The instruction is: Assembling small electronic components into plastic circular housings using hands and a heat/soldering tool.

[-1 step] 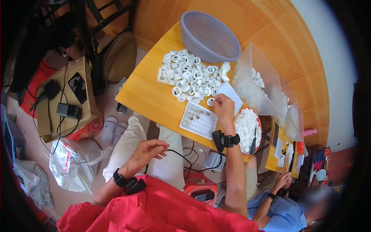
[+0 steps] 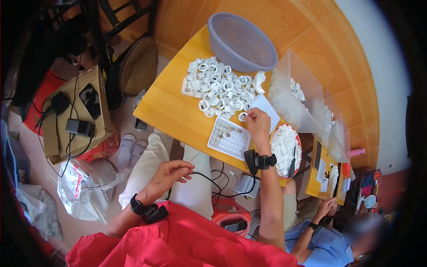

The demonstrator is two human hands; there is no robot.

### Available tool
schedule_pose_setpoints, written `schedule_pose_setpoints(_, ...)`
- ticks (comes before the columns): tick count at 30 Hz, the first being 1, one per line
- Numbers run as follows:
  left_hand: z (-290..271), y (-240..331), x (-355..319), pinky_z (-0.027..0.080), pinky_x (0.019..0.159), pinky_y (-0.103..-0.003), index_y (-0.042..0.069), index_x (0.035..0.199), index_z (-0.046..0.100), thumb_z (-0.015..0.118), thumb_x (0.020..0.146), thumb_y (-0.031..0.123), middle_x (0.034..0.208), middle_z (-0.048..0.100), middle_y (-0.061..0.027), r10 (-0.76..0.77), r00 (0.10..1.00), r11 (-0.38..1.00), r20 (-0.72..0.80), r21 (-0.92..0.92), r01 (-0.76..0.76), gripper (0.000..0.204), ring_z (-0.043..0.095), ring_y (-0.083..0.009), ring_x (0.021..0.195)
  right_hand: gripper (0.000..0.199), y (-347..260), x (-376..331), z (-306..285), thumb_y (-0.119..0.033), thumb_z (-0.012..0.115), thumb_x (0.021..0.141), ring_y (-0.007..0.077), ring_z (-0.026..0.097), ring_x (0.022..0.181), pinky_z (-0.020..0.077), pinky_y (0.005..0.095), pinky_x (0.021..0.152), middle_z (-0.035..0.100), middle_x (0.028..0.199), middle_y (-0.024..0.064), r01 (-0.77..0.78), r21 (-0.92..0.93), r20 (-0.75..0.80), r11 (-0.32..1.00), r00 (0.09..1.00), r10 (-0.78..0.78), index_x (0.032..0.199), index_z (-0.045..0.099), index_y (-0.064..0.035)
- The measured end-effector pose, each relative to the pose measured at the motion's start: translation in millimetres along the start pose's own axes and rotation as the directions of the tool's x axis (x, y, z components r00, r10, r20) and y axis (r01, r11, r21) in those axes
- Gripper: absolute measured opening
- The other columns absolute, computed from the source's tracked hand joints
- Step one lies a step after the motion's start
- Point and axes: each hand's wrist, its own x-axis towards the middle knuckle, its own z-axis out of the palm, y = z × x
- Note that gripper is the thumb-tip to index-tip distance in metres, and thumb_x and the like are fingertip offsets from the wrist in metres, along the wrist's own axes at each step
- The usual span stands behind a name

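Over table, right hand point(image 2: 258, 122) pinching white ring point(image 2: 243, 116)

The right arm stretches straight forward, bare below a red sleeve, a black band strapped at the wrist. The right hand point(image 2: 258, 122) is turned palm down, fingers curled together in a pinch. The left arm bends at the elbow; the left hand point(image 2: 171, 171) hangs low over the lap, fingers loosely curled, black band at its wrist.
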Motion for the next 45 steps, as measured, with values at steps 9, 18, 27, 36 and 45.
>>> schedule_pose_setpoints(9, 3, 6, 0, 0.049, 0.076, -0.027, -0.001, 0.110, 0.057, 0.050, 0.091, 0.017, 0.097, 0.060, -0.0076, 0.025, 0.998, 0.997, -0.056, -0.076, -0.029, 0.027, 0.059, -0.0140, 0.085, 0.009, -54, -43, -40, 0.000, 0.057, 0.077, 0.0201, 0.060, 0.069, 0.0459, 0.0314, 0.061, 0.061, 0.078, 0.0114, 0.008, 0.405, 0.255, 0.914, 0.959, -0.121, 0.085, 0.062, -0.0004)
schedule_pose_setpoints(18, 6, -9, 6, 0.051, 0.076, -0.028, -0.001, 0.118, 0.054, 0.058, 0.088, 0.017, 0.099, 0.063, -0.0091, 0.015, 0.954, 0.984, 0.300, -0.171, 0.038, 0.035, 0.061, -0.0146, 0.086, 0.008, -104, -125, -36, -0.001, 0.057, 0.078, 0.0330, 0.057, 0.071, 0.0439, 0.0392, 0.059, 0.056, 0.077, 0.0121, 0.151, 0.531, 0.479, 0.834, 0.758, -0.442, 0.085, 0.054, -0.0036)
schedule_pose_setpoints(27, 9, -6, 4, 0.050, 0.078, -0.027, -0.001, 0.108, 0.059, 0.060, 0.086, 0.014, 0.097, 0.063, -0.0072, 0.015, 0.949, 0.971, 0.314, -0.231, 0.061, 0.027, 0.061, -0.0137, 0.087, 0.009, -59, -103, -19, -0.006, 0.062, 0.077, 0.0206, 0.059, 0.066, 0.0458, 0.0297, 0.060, 0.061, 0.074, 0.0102, 0.055, 0.409, 0.213, 0.911, 0.965, -0.154, 0.084, 0.061, 0.0001)
schedule_pose_setpoints(36, 7, -5, 5, 0.050, 0.080, -0.027, -0.001, 0.109, 0.057, 0.058, 0.087, 0.014, 0.101, 0.060, -0.0076, -0.016, 0.971, 0.955, 0.239, -0.284, 0.086, 0.026, 0.060, -0.0146, 0.089, 0.006, -14, -56, 11, -0.003, 0.063, 0.073, 0.0306, 0.059, 0.064, 0.0456, 0.0377, 0.059, 0.060, 0.072, 0.0171, 0.038, 0.070, -0.160, 0.997, 0.987, -0.026, 0.078, 0.061, 0.0002)
schedule_pose_setpoints(45, 0, -5, 4, 0.051, 0.079, -0.028, -0.002, 0.108, 0.055, 0.059, 0.087, 0.020, 0.099, 0.060, -0.0081, -0.002, 0.977, 0.950, 0.211, -0.304, 0.068, 0.031, 0.060, -0.0150, 0.088, 0.006, -18, -53, 19, 0.000, 0.063, 0.071, 0.0310, 0.058, 0.063, 0.0454, 0.0382, 0.058, 0.059, 0.072, 0.0166, 0.050, 0.027, -0.151, 0.998, 0.987, -0.045, 0.074, 0.059, 0.0004)
